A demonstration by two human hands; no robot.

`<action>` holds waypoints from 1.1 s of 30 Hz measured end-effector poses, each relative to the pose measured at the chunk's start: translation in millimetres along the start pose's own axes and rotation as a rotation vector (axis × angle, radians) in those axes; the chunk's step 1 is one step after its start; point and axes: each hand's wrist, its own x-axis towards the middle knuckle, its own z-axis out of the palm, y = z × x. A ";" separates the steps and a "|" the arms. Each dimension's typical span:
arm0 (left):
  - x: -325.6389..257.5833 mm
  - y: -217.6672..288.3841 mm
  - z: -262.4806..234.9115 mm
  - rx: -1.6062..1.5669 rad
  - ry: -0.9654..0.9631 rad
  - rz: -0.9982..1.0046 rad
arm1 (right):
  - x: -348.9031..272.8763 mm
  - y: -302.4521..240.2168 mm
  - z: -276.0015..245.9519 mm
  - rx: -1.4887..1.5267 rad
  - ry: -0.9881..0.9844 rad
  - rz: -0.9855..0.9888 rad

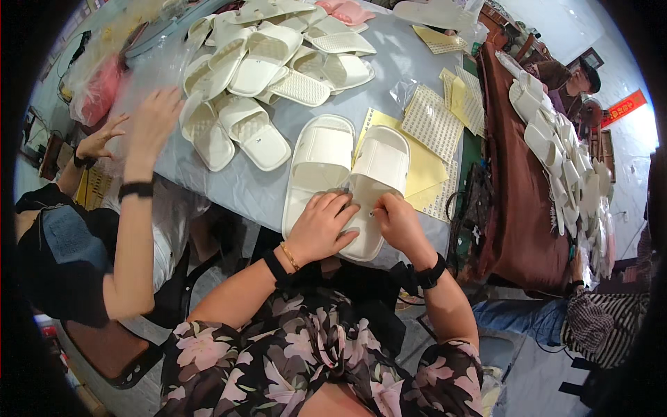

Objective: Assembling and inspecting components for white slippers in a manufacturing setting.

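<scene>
Two cream slide slippers lie side by side near the front edge of a grey table (410,69). My left hand (321,226) rests on the heel end of the right slipper (375,181), fingers curled down on it. My right hand (399,221) presses its fingertips on the same slipper's heel from the right. The left slipper (316,163) lies untouched beside my left hand. Yellow sticker sheets (425,174) sit under and to the right of the right slipper.
A heap of cream slippers (257,62) covers the table's far half, with pink ones (347,10) at the back. A person on the left reaches a hand (151,125) toward the heap. Another slipper row (556,146) lies on a brown table at right, where people sit.
</scene>
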 end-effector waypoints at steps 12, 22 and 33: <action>-0.8 -0.3 -1.6 -0.038 -0.016 -0.017 | 15.7 -12.5 0.0 -0.401 -0.152 -0.092; -1.0 0.1 -2.5 -0.029 -0.020 -0.009 | 1.9 -8.6 12.1 -0.257 0.049 0.058; -3.7 -1.7 2.4 -0.049 -0.033 -0.027 | -5.0 1.0 21.3 -0.170 0.153 0.108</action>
